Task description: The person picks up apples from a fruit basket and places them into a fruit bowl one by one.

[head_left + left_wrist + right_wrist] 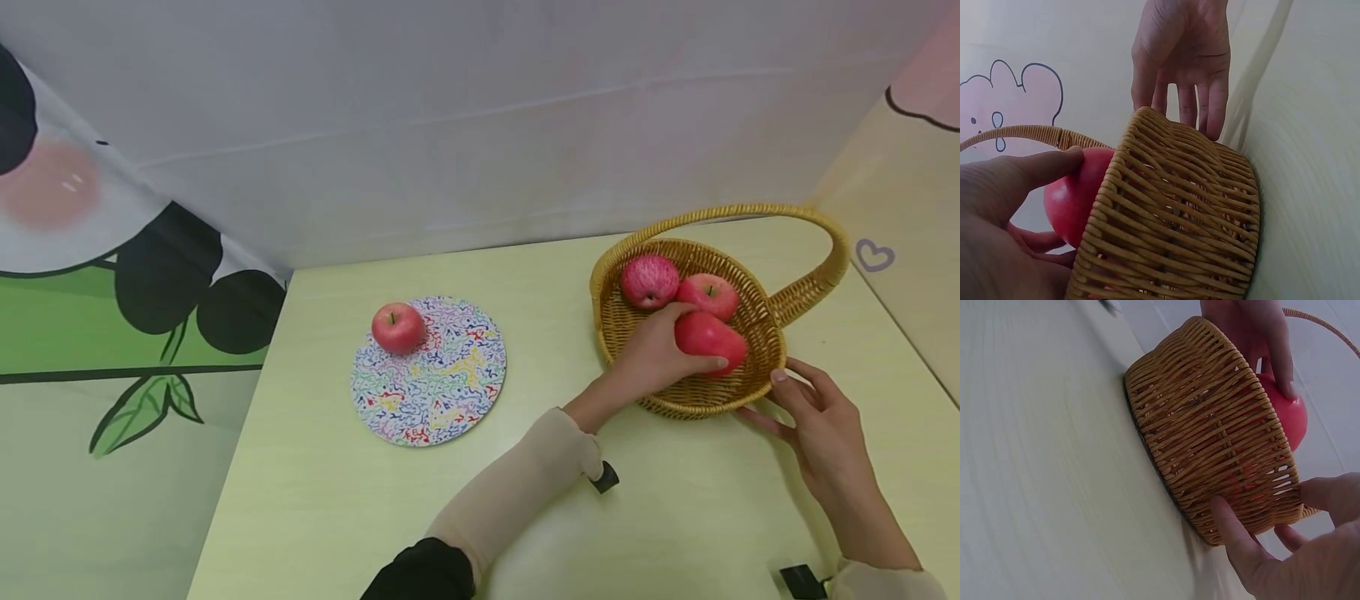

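In the head view my left hand (660,354) reaches over the near rim of a wicker basket (705,408). It grips a smooth, elongated red fruit (708,342), its kind unclear, with thumb and fingers on opposite sides. Behind that fruit sit a streaked dark-pink apple (650,282) and a lighter red apple (708,296). My right hand (825,425) touches the basket's near right side from outside, its fingers spread and fairly straight. The right wrist view shows one fingertip (1222,515) against the woven wall. The basket's wall partly hides the held fruit in both wrist views.
Left of the basket lies a round, multicoloured patterned board (450,400) with a red apple (398,327) on its upper left. The basket's tall arched handle (813,283) leans to the right. A pale wall (465,183) rises behind the light yellow table (315,500).
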